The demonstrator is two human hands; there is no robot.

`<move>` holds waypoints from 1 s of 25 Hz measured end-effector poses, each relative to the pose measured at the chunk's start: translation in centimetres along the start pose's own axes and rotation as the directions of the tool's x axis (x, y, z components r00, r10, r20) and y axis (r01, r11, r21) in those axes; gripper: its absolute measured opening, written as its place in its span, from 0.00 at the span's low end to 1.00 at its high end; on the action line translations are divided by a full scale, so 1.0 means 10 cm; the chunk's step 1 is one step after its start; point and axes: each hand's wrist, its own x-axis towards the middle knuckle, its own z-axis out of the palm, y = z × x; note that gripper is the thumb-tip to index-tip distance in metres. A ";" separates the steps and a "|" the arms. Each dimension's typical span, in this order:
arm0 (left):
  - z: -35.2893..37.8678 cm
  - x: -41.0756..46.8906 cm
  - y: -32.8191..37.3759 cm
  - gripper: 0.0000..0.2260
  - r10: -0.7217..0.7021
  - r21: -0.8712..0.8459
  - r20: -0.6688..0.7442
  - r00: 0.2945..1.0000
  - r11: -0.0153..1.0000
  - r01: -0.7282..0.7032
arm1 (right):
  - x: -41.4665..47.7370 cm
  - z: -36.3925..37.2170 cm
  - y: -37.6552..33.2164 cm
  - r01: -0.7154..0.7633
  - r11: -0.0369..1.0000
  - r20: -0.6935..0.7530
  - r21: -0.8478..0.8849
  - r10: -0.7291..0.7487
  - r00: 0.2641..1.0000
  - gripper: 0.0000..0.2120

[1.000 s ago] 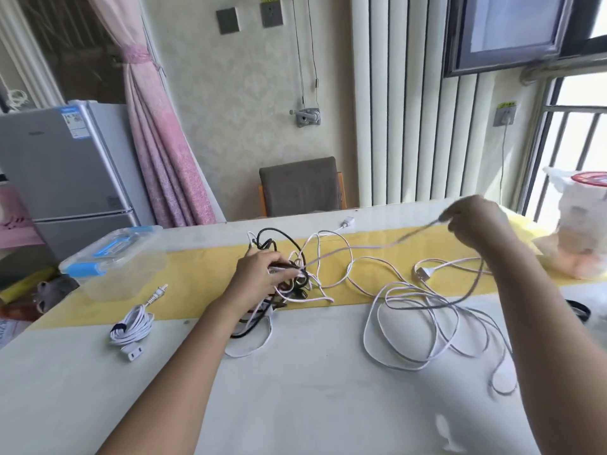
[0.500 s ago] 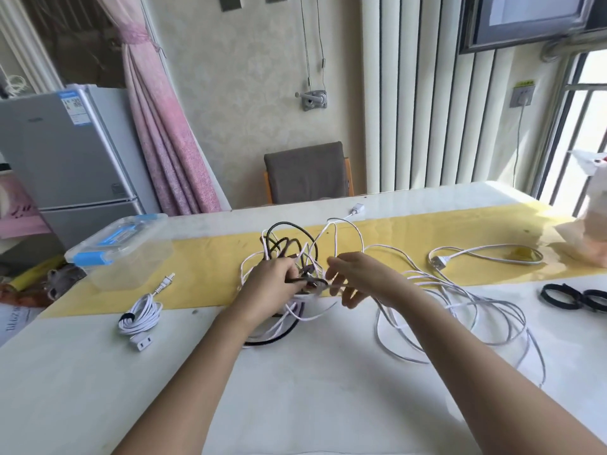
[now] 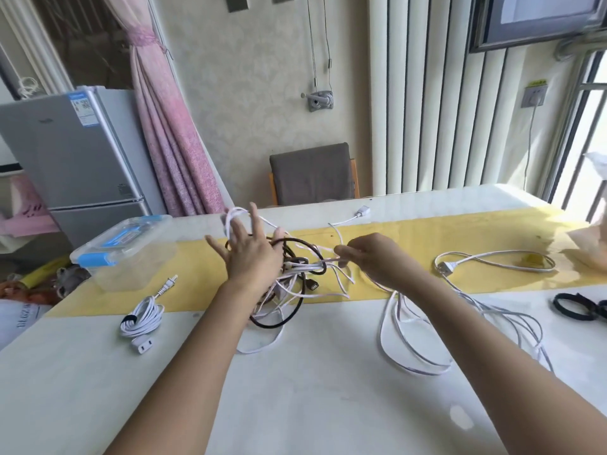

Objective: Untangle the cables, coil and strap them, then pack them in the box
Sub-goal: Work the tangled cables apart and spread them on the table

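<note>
**Tabletop** (image 3: 312, 405): white; carries everything below.

**Loose cable** (image 3: 410, 367): white, in slack loops at 4 o'clock from the tangle. It looks mostly drawn free and laid aside.

**Coiled cable** (image 3: 143, 318): white, bound with a dark strap, at 8 o'clock. It appears finished and ready for packing.

**Tangle** (image 3: 295, 284): black and white cables knotted together at the centre, the upper loops raised on the left hand.

**Left hand** (image 3: 253, 254): grip fully open, fingers straight and spread, white loops draped across them. This likely holds the knot apart so a strand can pass.

**Right hand** (image 3: 371, 257): grip closed to a pinch on a white strand (image 3: 326, 258) at the tangle's 3 o'clock edge, probably to draw it out.

**Straps** (image 3: 573, 305): black rings at 3 o'clock, well apart, waiting for the next coil.

**Box** (image 3: 124, 257): clear with blue latches, lid on, at 10 o'clock. I can make out nothing packed inside.

**Runner** (image 3: 460, 238): yellow, across the tabletop, with a plug cable (image 3: 492, 262) lying on it at 2 o'clock.

**Chair** (image 3: 313, 174): grey, at 12 o'clock.
</note>
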 end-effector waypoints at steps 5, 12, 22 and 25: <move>0.01 0.26 -0.33 0.24 -0.263 -0.104 -0.150 0.953 0.963 0.250 | 0.11 -0.56 0.04 0.075 0.996 -0.267 -0.052 -0.086 0.960 0.15; -0.10 0.04 -0.47 0.28 -0.013 -0.335 0.011 1.000 0.942 0.016 | 0.14 -0.53 0.53 -0.236 0.911 -0.150 -0.338 0.195 0.969 0.11; 0.68 -0.64 -0.11 0.12 0.510 0.051 0.070 0.857 0.857 -0.513 | 0.25 0.36 0.04 0.226 0.960 0.041 -0.165 -0.222 0.974 0.09; 0.80 -0.57 -0.27 0.21 0.636 -0.007 0.146 0.758 0.767 -0.642 | 0.32 0.47 -0.05 0.098 0.993 0.156 -0.067 -0.087 0.984 0.16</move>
